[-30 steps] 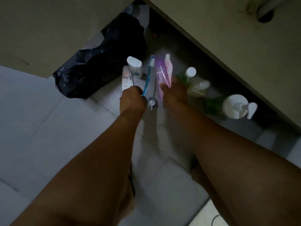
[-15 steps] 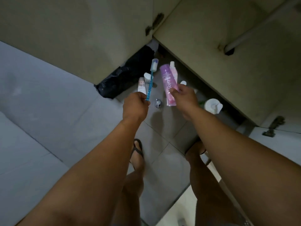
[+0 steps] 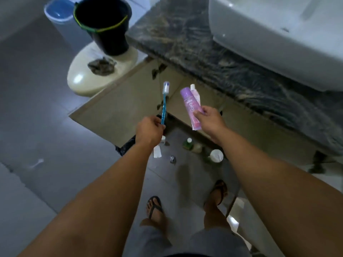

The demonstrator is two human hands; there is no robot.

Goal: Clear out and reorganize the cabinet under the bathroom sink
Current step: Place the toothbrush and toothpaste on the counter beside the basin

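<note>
Above the floor before the open cabinet, below the desk edge, the right hand grips two tubes and the left hand pinches a toothbrush, all long axes pointing up toward the desk, the right hand nearer it.

Toothbrush: clear blue plastic, frosted cap. Tube: glossy purple plastic. Tabletop: dark veined polished stone. Sink: glossy white ceramic. Bucket: matt black plastic. Floor: smooth grey tile. Cabinet door: matt beige.
</note>
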